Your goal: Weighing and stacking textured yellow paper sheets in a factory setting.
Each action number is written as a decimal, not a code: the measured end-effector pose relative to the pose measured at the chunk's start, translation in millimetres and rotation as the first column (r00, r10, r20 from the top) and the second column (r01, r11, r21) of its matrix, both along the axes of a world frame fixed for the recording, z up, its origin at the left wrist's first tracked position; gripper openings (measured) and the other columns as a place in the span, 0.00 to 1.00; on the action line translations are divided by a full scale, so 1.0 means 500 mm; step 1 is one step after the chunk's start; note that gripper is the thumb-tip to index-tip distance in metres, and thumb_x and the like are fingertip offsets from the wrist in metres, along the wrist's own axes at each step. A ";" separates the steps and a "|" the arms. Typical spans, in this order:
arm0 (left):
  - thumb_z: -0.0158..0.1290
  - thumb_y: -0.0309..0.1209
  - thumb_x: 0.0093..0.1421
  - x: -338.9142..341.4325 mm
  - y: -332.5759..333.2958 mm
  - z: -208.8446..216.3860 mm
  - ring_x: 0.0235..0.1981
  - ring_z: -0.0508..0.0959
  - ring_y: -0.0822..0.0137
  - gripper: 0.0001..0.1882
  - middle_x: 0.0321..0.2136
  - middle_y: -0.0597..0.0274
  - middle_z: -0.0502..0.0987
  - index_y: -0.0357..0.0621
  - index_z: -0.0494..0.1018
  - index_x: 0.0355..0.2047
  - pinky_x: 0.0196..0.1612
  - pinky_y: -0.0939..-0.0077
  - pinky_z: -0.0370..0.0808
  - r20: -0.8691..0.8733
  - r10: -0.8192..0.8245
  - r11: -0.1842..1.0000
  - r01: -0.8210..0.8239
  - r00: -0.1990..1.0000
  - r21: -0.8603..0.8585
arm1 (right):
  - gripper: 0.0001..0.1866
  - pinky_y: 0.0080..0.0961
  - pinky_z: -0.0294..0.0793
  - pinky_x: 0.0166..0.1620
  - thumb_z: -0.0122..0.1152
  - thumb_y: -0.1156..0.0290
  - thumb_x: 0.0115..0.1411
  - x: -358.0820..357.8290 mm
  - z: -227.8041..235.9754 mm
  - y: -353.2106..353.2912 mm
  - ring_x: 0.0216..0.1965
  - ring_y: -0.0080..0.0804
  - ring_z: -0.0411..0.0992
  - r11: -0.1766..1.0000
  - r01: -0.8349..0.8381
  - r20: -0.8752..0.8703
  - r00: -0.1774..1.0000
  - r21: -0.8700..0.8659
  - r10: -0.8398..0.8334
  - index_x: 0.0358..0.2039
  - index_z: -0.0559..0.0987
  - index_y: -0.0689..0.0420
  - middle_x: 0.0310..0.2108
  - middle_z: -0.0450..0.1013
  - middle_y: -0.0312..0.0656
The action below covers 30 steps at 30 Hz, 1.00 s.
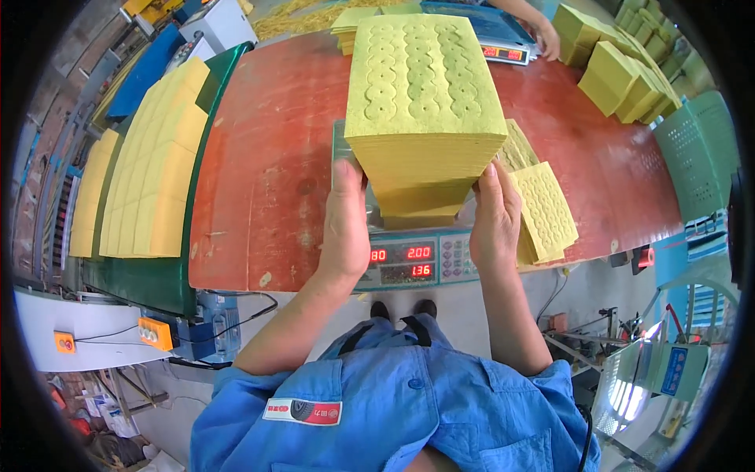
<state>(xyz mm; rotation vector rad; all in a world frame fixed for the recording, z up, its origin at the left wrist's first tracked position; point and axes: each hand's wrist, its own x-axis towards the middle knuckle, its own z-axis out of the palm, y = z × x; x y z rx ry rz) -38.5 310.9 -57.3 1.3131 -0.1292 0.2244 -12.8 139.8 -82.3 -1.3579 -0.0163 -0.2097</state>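
A tall stack of yellow paper sheets [429,157] stands upright in front of me, its top sheet embossed with rows of scalloped coin shapes. My left hand [346,224] presses against its left side, and my right hand [495,220] presses the right side, so the stack is gripped between them. Beneath it is a digital scale [403,271] with a lit red display facing me. Whether the stack rests on the scale's plate or is held just above it, I cannot tell. Beside my right hand lies a low, skewed pile of embossed yellow sheets [544,208].
The scale stands at the near edge of a red table [267,157]. On the left, a green bench [141,275] carries rows of yellow paper stacks [157,165]. Across the table, a co-worker's hand [546,41] is beside another scale [503,53]. More stacks [625,79] and a green basket [698,153] are right.
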 end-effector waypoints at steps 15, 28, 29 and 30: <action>0.25 0.59 0.73 -0.017 -0.009 0.019 0.75 0.44 0.61 0.42 0.74 0.53 0.47 0.35 0.46 0.72 0.74 0.63 0.39 0.001 -0.062 0.998 0.062 0.998 0.011 | 0.28 0.26 0.63 0.62 0.40 0.55 0.76 -0.012 -0.005 -0.011 0.59 0.29 0.68 0.998 -0.066 0.059 0.996 0.001 0.066 0.63 0.69 0.65 0.58 0.72 0.47; 0.26 0.63 0.71 -0.087 -0.011 0.021 0.76 0.42 0.60 0.45 0.74 0.52 0.47 0.37 0.46 0.73 0.73 0.53 0.34 0.040 0.105 0.994 -0.106 0.994 0.038 | 0.30 0.40 0.56 0.69 0.36 0.53 0.75 -0.068 0.001 -0.033 0.68 0.40 0.61 0.998 -0.040 0.089 0.995 -0.052 0.045 0.64 0.68 0.65 0.63 0.67 0.50; 0.26 0.63 0.71 -0.089 -0.013 0.021 0.76 0.42 0.60 0.45 0.74 0.52 0.47 0.37 0.46 0.73 0.73 0.53 0.34 0.037 0.104 0.994 -0.105 0.994 0.037 | 0.30 0.40 0.56 0.68 0.36 0.53 0.75 -0.070 -0.003 -0.035 0.68 0.40 0.61 0.998 -0.042 0.090 0.995 -0.055 0.047 0.64 0.68 0.65 0.63 0.67 0.50; 0.26 0.63 0.71 -0.091 -0.017 0.022 0.76 0.42 0.59 0.45 0.74 0.51 0.47 0.36 0.46 0.73 0.73 0.53 0.35 0.034 0.117 0.992 -0.118 0.993 0.042 | 0.30 0.40 0.57 0.68 0.35 0.54 0.75 -0.072 -0.006 -0.036 0.68 0.40 0.61 0.997 -0.045 0.090 0.995 -0.058 0.050 0.64 0.68 0.65 0.63 0.67 0.50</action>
